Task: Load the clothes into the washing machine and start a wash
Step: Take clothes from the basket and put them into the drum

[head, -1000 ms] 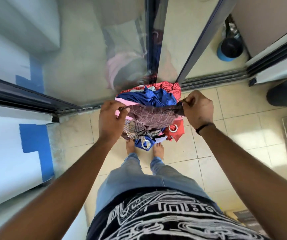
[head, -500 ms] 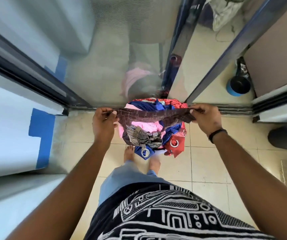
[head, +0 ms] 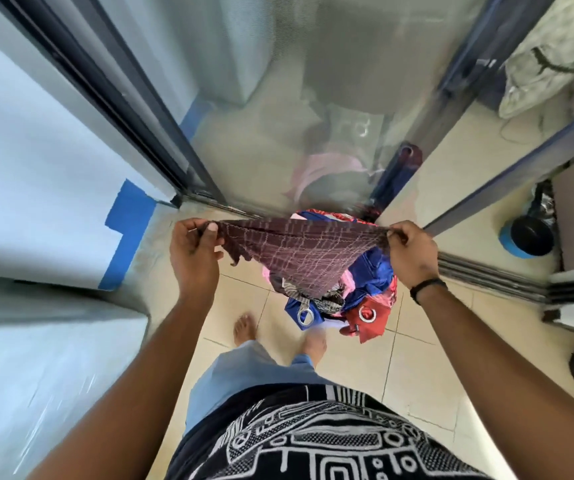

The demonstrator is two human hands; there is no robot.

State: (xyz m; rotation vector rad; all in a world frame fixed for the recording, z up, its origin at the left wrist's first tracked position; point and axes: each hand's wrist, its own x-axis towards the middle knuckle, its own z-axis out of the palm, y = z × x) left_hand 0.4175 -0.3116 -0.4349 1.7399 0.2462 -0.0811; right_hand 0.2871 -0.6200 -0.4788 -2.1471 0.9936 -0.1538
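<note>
A maroon cloth with a pale crackle pattern (head: 299, 258) hangs stretched between my two hands. My left hand (head: 193, 251) pinches its left corner, and my right hand (head: 411, 252) pinches its right corner. Under the cloth lies a pile of clothes (head: 365, 299) on the tiled floor, with blue, red and pink pieces and metal eyelets showing. The pile sits against a glass sliding door (head: 278, 116). No washing machine is plainly visible.
My bare feet (head: 244, 329) stand on beige tiles just in front of the pile. A dark door frame (head: 112, 105) runs at the left, and door tracks (head: 486, 275) at the right. A blue-rimmed dark pot (head: 529, 237) sits at the right, pale fabric (head: 548, 60) hangs above.
My hands have lifted the maroon cloth off the pile and spread it wider apart. My view has tilted up, showing more of the glass door.
</note>
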